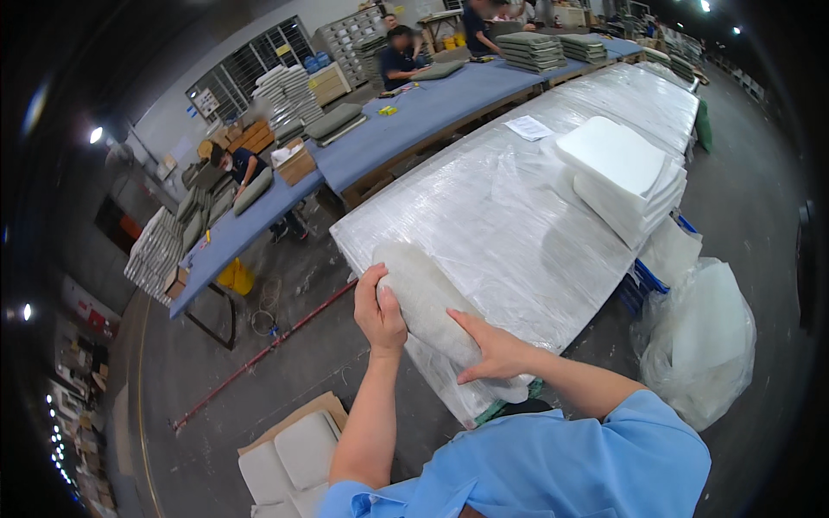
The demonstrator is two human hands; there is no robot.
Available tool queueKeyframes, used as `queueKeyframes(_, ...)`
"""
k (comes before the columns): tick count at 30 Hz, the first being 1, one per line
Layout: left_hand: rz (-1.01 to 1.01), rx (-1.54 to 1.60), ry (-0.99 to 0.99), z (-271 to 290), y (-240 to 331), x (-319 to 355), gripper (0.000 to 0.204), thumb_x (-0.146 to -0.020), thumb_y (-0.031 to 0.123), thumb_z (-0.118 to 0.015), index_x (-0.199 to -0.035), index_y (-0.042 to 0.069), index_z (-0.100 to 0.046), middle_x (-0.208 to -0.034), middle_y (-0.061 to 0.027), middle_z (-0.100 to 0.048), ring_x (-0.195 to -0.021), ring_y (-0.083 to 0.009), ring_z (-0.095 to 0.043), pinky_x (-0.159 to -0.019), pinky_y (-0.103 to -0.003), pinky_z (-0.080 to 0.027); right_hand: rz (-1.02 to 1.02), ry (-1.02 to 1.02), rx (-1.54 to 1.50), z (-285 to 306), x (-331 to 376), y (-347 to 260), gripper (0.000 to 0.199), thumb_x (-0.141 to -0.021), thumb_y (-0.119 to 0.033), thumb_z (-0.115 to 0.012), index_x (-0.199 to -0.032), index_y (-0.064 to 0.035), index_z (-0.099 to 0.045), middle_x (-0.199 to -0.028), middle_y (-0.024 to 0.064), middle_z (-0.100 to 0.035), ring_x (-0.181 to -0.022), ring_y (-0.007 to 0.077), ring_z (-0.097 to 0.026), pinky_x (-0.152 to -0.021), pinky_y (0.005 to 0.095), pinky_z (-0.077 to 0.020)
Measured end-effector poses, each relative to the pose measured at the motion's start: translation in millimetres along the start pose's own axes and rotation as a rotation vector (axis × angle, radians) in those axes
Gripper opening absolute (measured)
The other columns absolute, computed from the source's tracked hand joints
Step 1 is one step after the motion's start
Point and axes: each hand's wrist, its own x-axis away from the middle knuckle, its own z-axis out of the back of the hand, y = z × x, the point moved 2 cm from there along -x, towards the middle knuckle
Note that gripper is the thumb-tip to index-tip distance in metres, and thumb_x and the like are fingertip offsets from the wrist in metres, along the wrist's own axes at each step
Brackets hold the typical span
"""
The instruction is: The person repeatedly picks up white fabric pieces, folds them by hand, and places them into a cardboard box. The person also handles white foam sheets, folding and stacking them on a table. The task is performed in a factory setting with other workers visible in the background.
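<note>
Two hands, left hand (379,314) and right hand (490,349), fingers clamped on a foam roll (423,302) at the table (484,216) corner; floor open leftward, roll's lower end hidden.

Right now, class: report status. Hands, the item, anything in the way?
Left hand and right hand both gripping a rolled white foam pad. Pad rests on plastic-wrapped table. Stack of white foam pads farther along, apart.

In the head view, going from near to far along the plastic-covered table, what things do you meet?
Rolled white pad gripped by the left hand and right hand → stack of white foam sheets → sheet of paper.
</note>
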Motion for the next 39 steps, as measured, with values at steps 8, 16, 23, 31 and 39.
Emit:
queueKeyframes(8,0.037,-0.253,0.067,12.8,8.1,0.8,0.021,-0.096,0.019,-0.059,-0.101,-0.001,-0.064,-0.096,-0.0162,-0.066,-0.086,-0.0276,-0.063,-0.079,-0.037,-0.049,-0.221,0.007,0.203,67.6,-9.0,32.5,0.085,-0.074,-0.039,-0.087,-0.147,-0.0125,-0.052,-0.131,0.0183,-0.067,-0.123,0.0366,-0.063,-0.102,0.0434,-0.0501)
queueKeyframes(16,0.181,-0.142,0.274,40.7,2.8,29.5,0.022,-0.102,0.018,-0.057,-0.092,0.0,-0.064,-0.087,-0.0075,-0.065,-0.081,-0.0165,-0.059,-0.075,-0.032,-0.048,0.036,0.012,0.533,104.8,-56.4,30.2,0.058,-0.071,-0.04,-0.088,-0.116,-0.01,-0.069,-0.113,0.0106,-0.072,-0.108,0.0342,-0.067,-0.091,0.044,-0.0534)
queueKeyframes(23,0.376,-0.342,-0.214,56.6,-10.7,74.3,0.025,-0.1,0.027,-0.063,-0.109,0.004,-0.071,-0.095,-0.0109,-0.07,-0.088,-0.0219,-0.067,-0.082,-0.033,-0.052,0.018,-0.273,0.624,92.1,-87.5,20.8,0.06,-0.069,-0.041,-0.089,-0.117,-0.0088,-0.07,-0.114,0.012,-0.072,-0.112,0.0334,-0.067,-0.091,0.0445,-0.0538)
queueKeyframes(31,0.573,-0.397,-1.067,29.5,-3.8,46.0,0.064,-0.088,0.058,-0.068,-0.128,0.008,-0.069,-0.116,-0.0169,-0.074,-0.109,-0.0317,-0.07,-0.093,-0.041,-0.053,-0.313,-0.78,0.433,76.3,-106.6,37.1,0.093,-0.066,-0.045,-0.092,-0.143,-0.008,-0.056,-0.127,0.0185,-0.07,-0.119,0.0355,-0.065,-0.098,0.0436,-0.0519)
queueKeyframes(39,0.675,-0.305,-1.461,-33.4,-27.9,25.1,0.078,-0.076,0.06,-0.08,-0.129,0.004,-0.069,-0.116,-0.0233,-0.074,-0.109,-0.0364,-0.071,-0.094,-0.042,-0.055,-0.312,-0.96,0.52,50.3,-122.4,35.7,0.079,-0.065,-0.044,-0.093,-0.129,-0.0053,-0.067,-0.12,0.0186,-0.073,-0.114,0.0349,-0.068,-0.096,0.044,-0.0532)
